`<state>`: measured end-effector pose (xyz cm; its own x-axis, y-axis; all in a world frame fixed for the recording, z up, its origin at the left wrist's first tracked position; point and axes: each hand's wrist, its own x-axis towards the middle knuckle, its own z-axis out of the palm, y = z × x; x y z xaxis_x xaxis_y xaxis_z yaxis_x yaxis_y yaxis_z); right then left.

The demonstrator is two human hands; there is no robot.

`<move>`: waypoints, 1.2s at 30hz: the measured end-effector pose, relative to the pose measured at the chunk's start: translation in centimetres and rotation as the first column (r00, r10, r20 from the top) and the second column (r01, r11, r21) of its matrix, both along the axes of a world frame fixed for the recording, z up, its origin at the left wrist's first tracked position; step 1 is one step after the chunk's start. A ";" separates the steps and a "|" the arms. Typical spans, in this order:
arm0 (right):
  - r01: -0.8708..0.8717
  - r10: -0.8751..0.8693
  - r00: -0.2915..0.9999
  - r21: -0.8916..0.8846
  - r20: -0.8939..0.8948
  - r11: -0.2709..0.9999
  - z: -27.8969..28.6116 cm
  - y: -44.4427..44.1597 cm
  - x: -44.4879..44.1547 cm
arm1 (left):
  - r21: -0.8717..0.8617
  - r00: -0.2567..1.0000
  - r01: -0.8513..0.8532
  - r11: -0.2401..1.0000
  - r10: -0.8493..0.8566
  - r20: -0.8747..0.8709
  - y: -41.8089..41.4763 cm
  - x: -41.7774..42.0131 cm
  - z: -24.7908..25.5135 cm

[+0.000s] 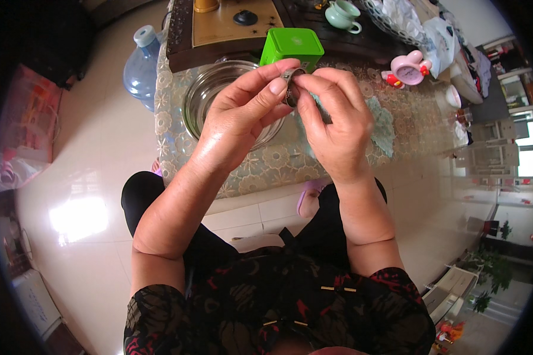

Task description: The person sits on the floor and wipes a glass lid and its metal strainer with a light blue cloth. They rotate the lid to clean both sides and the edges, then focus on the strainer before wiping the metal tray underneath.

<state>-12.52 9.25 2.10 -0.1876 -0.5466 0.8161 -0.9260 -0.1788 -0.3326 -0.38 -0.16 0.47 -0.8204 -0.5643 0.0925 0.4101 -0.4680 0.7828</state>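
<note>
Both hands meet over the near part of the table, around a small ring-shaped metal object (pixel 289 98) with a dark inside and a patterned or perforated band. My left hand (pixel 244 106) pinches its left side between thumb and fingers. On the right side, the thumb and fingertips of my right hand (pixel 335 115) grip its rim. Behind and below my left hand stands a round clear basin (pixel 200 84), partly covered by the hand. A bright green lidded box (pixel 293 42) is just beyond the fingertips. Under and beside my right hand lies a pale green cloth (pixel 382 126), partly hidden.
A patterned tablecloth (pixel 275 162) covers the table. At the back sits a dark tea tray (pixel 182 53) with a pale green pitcher (pixel 340 17). A pink rabbit-shaped clock (pixel 407 70) stands at right. Left of the table, a large blue water bottle (pixel 141 73) is on the floor.
</note>
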 end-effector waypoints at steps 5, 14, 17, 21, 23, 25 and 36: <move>0.025 -0.031 0.999 0.191 0.028 0.981 0.3 0.7 0.9 | -0.335 0.993 -0.120 0.935 0.119 -0.024 0.2 0.0 -0.3; -0.532 0.134 -0.226 -0.238 0.965 0.813 3.2 2.4 0.4 | -0.750 0.991 -0.135 0.647 0.105 -0.088 -0.9 1.0 1.4; -0.406 0.147 -0.453 -0.350 0.879 0.844 2.4 2.5 0.2 | -0.704 0.988 -0.149 0.694 0.075 -0.136 -0.8 0.9 1.2; -0.384 0.225 -0.413 -0.393 0.882 0.836 1.5 1.8 0.1 | -0.404 0.984 -0.084 0.911 0.012 -0.178 -0.1 0.2 0.4; -0.455 0.248 -0.327 -0.382 0.912 0.805 1.7 1.7 -0.4 | -0.178 0.984 -0.005 0.984 -0.027 -0.178 0.0 0.1 0.6; -0.466 0.234 -0.271 -0.340 0.934 0.817 1.6 1.6 -0.5 | 0.053 0.982 0.071 0.996 -0.061 -0.180 0.1 0.2 1.0; -0.358 0.229 0.654 0.028 0.721 0.933 1.7 1.1 1.2 | -0.032 0.997 -0.011 0.999 0.008 -0.071 0.3 0.5 1.0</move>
